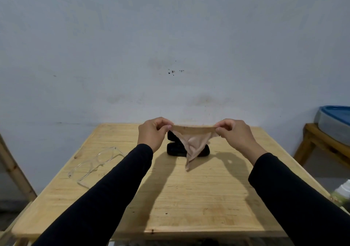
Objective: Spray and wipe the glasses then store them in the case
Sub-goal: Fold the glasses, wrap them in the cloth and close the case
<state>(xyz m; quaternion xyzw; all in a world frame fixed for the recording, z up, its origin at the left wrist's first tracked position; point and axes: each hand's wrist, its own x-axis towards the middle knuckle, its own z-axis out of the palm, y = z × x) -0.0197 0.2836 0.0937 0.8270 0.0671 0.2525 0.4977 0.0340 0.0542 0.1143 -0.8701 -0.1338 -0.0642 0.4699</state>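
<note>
Two clear plastic-framed glasses point(95, 165) lenses lie untouched at nine o'clock on the wooden table point(189, 198); a soft beige cloth point(193, 141) is stretched taut between pinching fingertips, presumably to be opened for wiping; its top edge is gripped by the left hand point(151, 132) and right hand point(233, 132); behind it, at twelve o'clock, a black oblong case point(175, 151) rests open.

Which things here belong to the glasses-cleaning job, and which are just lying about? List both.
For the job:
- clear-framed glasses, lying on the wooden table
- beige wiping cloth, pinched by left hand and right hand
- black case, behind the cloth
- what may be the spray bottle, at the right edge

Lying about:
- blue-lidded container on the side stand
</note>
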